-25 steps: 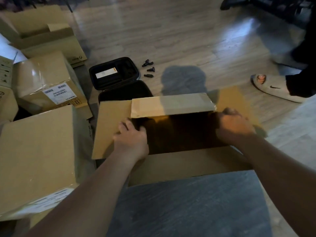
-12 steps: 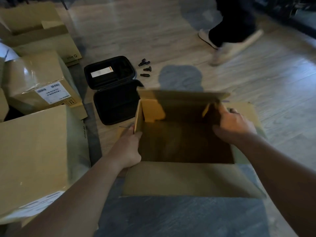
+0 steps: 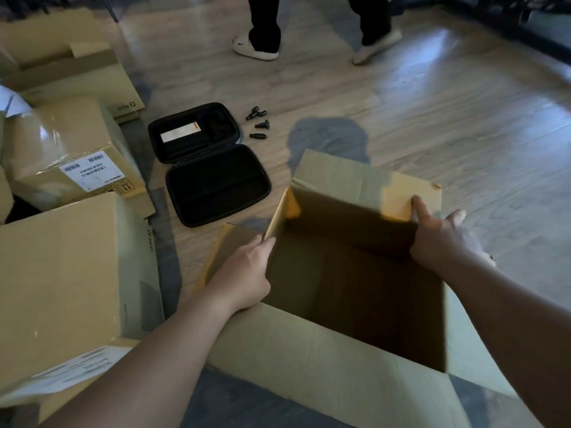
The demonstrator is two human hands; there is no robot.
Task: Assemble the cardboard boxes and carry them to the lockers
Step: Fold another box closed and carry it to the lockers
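Box [image 3: 309, 359] now sits closer and turned, far flap raised, open on the floor [image 3: 432, 118]. Left hand [image 3: 244, 273] grips its left wall, thumb inside; right hand [image 3: 438, 239] holds the right wall, fingers over the edge. Black case [image 3: 216, 186] lies open beyond, bystander's slippers [image 3: 253, 49] have shifted.

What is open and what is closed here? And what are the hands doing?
Cardboard box: open on top, flaps spread outward.
Left hand: grips the box's left wall.
Right hand: grips the box's right wall near the far corner.
Black zip case: lying open flat on the floor.
Labelled box: closed and taped.
Big box at left: closed.
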